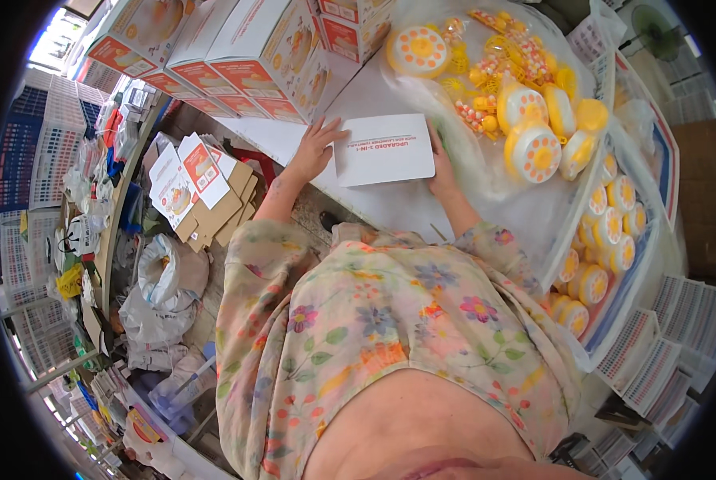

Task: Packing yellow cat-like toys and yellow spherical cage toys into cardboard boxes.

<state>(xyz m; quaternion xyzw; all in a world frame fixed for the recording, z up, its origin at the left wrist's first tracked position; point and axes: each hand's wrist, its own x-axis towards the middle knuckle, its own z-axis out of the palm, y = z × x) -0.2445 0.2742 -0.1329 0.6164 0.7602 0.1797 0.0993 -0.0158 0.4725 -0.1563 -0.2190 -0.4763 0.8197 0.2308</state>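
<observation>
A white cardboard box (384,150) with red print faces up on the white work table, in front of my body. My right hand (440,166) grips the box's right edge, with part of its fingers hidden behind it. At the left edge, my left hand (320,147) has its fingers stretched apart, their tips near or against the box's upper left corner. Just beyond my left hand stand several stacked white and orange printed boxes (250,48). To the right of the box, a large clear plastic bag (462,152) holds yellow and white round toys (534,152) and small yellow parts.
A crate (642,248) at the right holds several more yellow and white round toys (606,232). Left of the table lie flattened cardboard pieces and printed sheets (202,180). White plastic sacks (162,288) and a cluttered shelf (114,208) stand farther left.
</observation>
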